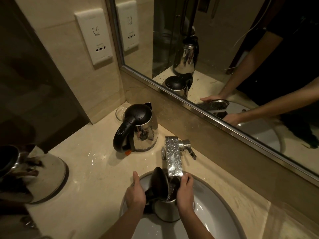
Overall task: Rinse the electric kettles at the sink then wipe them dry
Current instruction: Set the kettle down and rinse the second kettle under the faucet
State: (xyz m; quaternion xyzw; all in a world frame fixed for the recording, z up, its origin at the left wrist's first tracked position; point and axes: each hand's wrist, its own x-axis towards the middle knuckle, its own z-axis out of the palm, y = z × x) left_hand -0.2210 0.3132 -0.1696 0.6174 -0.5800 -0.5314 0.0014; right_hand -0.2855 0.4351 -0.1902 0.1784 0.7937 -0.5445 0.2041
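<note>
From the head camera, the electric kettle being rinsed sits low in the white sink basin, tilted a little, its black lid hinged open and its mouth directly under the square spout of the chrome faucet; a thin stream seems to fall into it. The left hand is closed around the black handle side with the thumb raised toward the basin rim, and the right hand is wrapped against the steel body near the mouth, fingers curled over the wall. A second kettle, lid shut and beaded with droplets, stands on the beige countertop near the corner, just in front of a clear glass dish. A third kettle stands at the left edge, blurred. The mirror repeats the scene, and a wall socket sits well above the counter. Judging by its look, the steel shell is rigid but slick when wet, and the kettle will grow heavier as it fills, so the moulded handle is the sure hold, with the other palm steadying the body rather than carrying it; the hinged lid looks like the weakest part and a poor place to grip.
</note>
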